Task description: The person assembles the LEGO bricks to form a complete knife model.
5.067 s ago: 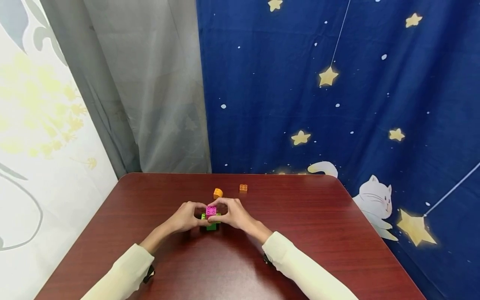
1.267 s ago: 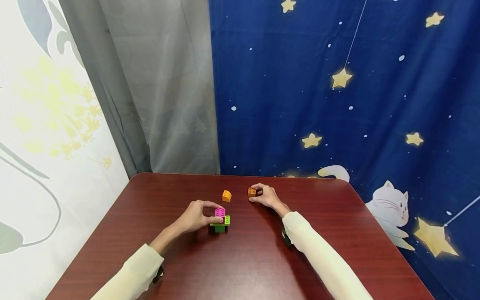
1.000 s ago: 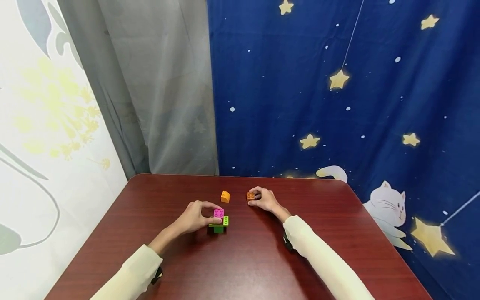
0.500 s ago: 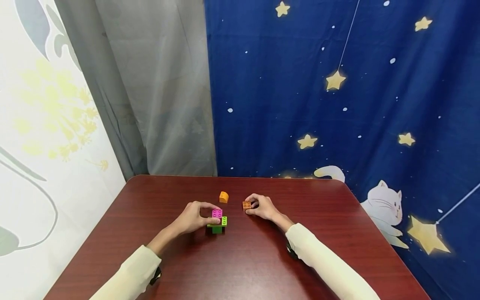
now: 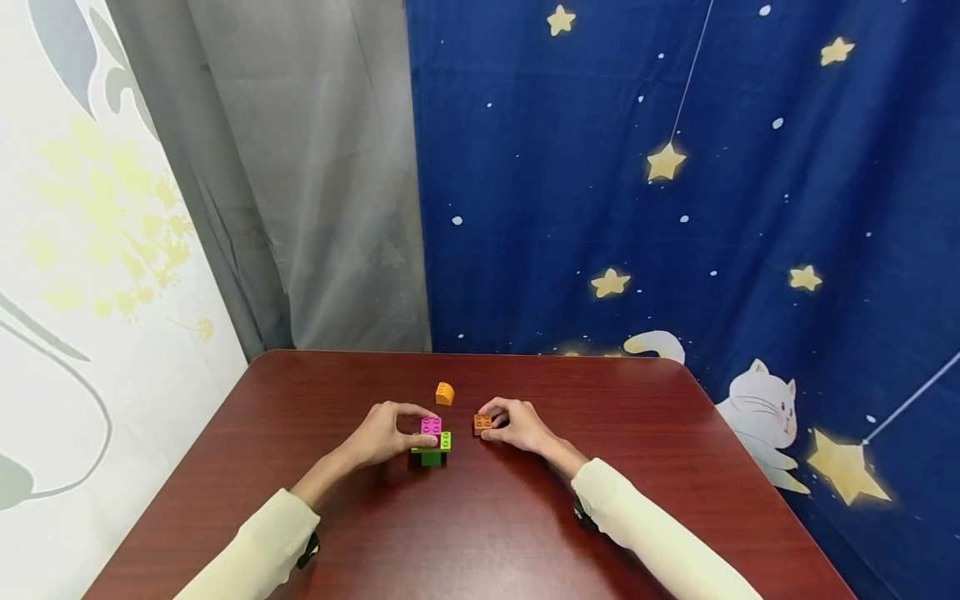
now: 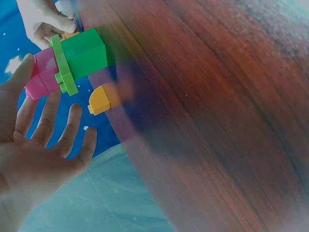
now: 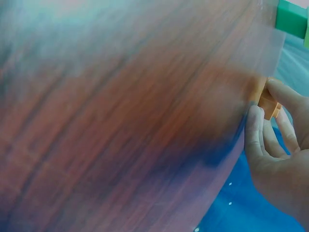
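Observation:
My left hand pinches a pink toy building brick between thumb and fingers. This brick tops a small stack, above a lime-green plate and a darker green brick. In the left wrist view the pink brick lies by my thumb, and the other fingers are spread. To the right of the stack, my right hand grips an orange two-by-two brick, its studs facing up. The right wrist view shows this orange brick between thumb and fingertips, partly hidden.
A yellow-orange curved brick sits on the dark red wooden table, behind the stack. Past the table's far edge hang a grey curtain and a blue curtain with stars.
My right hand has gripped the orange brick and brought it from the back of the table nearer to the stack. The left hand stays on the pink brick. The head view has shifted slightly.

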A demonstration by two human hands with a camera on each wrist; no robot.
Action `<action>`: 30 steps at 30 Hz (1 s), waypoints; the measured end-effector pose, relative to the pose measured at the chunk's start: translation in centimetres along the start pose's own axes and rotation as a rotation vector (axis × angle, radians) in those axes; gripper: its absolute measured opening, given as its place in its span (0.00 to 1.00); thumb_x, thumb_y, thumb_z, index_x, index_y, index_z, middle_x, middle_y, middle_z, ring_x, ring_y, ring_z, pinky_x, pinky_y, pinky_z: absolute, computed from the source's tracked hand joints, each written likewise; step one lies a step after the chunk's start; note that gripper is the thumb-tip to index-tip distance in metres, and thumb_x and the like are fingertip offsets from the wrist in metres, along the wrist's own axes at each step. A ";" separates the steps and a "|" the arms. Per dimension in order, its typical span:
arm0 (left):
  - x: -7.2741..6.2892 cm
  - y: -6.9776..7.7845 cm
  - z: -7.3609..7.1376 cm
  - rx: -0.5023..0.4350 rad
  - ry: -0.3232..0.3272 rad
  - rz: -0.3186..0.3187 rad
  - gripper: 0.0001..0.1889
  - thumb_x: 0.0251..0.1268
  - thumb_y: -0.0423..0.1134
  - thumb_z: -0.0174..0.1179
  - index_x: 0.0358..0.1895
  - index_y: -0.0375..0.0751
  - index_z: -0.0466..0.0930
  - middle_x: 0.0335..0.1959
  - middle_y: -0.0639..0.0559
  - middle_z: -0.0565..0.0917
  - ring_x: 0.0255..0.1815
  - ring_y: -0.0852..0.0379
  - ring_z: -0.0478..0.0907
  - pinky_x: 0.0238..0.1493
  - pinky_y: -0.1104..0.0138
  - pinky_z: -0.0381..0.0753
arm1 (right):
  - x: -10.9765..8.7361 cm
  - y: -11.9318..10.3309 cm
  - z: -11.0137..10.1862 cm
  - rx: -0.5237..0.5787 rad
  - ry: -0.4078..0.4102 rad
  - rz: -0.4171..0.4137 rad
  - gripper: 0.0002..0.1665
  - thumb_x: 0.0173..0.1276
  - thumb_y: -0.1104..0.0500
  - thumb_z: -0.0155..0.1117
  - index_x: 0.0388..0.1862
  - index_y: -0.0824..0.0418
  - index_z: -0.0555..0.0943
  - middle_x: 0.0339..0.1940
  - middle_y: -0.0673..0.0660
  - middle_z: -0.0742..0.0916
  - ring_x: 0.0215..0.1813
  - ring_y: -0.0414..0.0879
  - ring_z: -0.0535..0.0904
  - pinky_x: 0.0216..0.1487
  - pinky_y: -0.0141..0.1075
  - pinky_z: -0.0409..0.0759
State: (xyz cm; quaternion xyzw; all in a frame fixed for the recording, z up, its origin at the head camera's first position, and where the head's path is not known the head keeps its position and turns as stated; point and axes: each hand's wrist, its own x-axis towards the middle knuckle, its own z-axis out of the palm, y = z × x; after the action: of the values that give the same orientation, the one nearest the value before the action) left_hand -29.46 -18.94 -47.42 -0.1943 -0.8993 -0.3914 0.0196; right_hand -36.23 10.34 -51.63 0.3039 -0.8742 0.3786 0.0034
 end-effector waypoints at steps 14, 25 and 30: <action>-0.2 -0.2 0.2 -0.008 0.012 0.035 0.19 0.55 0.50 0.80 0.49 0.49 0.91 0.41 0.55 0.89 0.42 0.45 0.81 0.41 0.61 0.80 | 0.5 -3.8 -0.7 0.029 0.054 -0.042 0.21 0.60 0.58 0.82 0.53 0.56 0.88 0.38 0.50 0.91 0.38 0.42 0.87 0.41 0.33 0.85; -0.1 -0.3 0.1 -0.019 0.014 0.059 0.18 0.56 0.50 0.80 0.48 0.49 0.91 0.41 0.55 0.90 0.43 0.46 0.82 0.44 0.55 0.82 | 1.2 -6.6 -1.7 0.076 0.071 -0.054 0.22 0.61 0.57 0.82 0.54 0.56 0.89 0.39 0.49 0.91 0.38 0.38 0.86 0.45 0.36 0.86; 0.0 -0.4 0.1 -0.021 0.012 0.058 0.19 0.56 0.50 0.80 0.48 0.48 0.91 0.42 0.55 0.90 0.46 0.48 0.83 0.47 0.52 0.83 | 1.5 -7.5 -1.4 0.089 0.056 -0.068 0.22 0.61 0.59 0.82 0.54 0.58 0.88 0.39 0.50 0.91 0.39 0.39 0.87 0.45 0.33 0.86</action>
State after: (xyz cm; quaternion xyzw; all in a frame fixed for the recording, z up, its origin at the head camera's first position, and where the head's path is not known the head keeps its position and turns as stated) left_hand -29.57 -19.09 -47.79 -0.2182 -0.8890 -0.4011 0.0346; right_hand -33.77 6.54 -45.28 0.3226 -0.8452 0.4252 0.0272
